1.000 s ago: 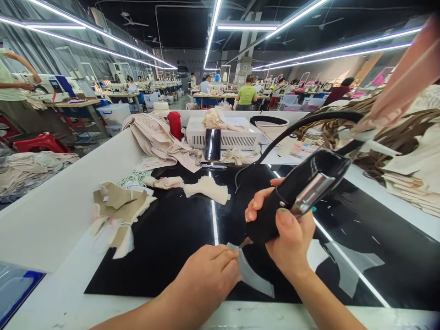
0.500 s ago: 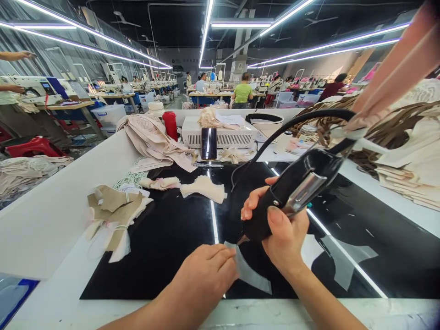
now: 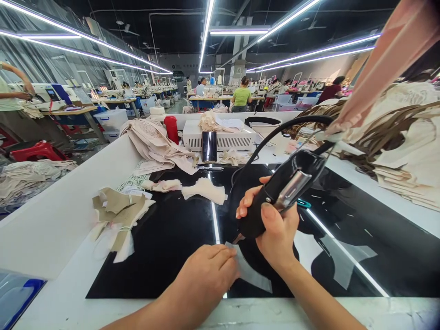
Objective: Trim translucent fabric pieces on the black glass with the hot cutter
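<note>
Right hand (image 3: 277, 233) tight around black tool (image 3: 288, 181)

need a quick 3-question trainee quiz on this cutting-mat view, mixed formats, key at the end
1. Multiple choice: which hand grips the black handheld tool?
A) left
B) right
C) both

2. True or false: the left hand touches the translucent piece nearest the tool.

3. Fill in: in the picture, the red cylinder stands to the ____ of the phone.

Key:
1. B, the right hand
2. True
3. left
</note>
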`<move>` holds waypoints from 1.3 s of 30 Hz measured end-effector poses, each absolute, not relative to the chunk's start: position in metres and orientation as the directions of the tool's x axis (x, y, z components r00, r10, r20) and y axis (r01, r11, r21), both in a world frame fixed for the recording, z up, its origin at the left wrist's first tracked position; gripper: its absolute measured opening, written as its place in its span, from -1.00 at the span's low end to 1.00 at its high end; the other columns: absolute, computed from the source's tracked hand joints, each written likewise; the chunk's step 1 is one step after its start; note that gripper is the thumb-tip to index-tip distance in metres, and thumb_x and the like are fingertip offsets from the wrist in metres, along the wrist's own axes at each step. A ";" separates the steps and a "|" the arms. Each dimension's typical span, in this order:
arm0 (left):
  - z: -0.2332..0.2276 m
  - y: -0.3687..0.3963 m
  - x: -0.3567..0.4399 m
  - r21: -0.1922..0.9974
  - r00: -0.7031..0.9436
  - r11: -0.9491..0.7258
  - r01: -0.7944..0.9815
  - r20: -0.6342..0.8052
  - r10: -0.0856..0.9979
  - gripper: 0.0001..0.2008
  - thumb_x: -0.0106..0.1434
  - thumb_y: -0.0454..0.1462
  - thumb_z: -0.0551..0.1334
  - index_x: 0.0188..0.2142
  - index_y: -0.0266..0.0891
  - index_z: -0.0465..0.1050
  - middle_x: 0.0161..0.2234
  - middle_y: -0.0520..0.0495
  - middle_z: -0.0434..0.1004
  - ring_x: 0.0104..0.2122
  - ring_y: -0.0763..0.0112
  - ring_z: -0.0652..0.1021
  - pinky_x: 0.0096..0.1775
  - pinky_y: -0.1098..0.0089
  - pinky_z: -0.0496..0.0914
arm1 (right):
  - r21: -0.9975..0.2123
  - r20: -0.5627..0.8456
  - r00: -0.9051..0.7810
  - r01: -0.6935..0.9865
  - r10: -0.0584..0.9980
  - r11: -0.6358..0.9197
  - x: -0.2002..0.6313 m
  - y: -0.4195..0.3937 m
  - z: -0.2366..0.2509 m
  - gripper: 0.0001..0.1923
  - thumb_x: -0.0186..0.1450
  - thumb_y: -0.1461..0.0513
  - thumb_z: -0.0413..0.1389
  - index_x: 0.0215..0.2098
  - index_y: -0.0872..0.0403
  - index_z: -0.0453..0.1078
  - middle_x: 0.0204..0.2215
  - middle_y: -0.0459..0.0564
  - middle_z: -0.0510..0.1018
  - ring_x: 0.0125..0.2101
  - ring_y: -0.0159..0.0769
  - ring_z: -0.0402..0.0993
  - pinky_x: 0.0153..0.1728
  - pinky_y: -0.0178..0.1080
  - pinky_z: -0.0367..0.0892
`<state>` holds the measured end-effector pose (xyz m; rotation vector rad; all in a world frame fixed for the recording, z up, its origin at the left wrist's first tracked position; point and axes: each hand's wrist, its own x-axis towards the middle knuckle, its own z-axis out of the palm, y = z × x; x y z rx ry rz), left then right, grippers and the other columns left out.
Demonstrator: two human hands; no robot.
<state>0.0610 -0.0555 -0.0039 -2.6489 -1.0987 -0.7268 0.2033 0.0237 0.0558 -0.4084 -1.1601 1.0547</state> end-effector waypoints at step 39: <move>-0.001 -0.055 0.060 0.091 0.599 -0.715 0.693 0.478 0.642 -0.83 0.51 -0.27 0.09 -0.11 -0.27 0.43 -0.09 -0.07 0.61 -0.08 0.31 0.61 -0.10 0.28 0.56 | -0.765 0.509 0.019 -0.449 0.861 0.462 0.204 0.022 0.064 -0.61 0.29 0.07 0.27 0.02 -0.08 0.31 -0.40 -0.19 0.48 -0.49 -0.37 0.42 -0.46 -0.24 0.41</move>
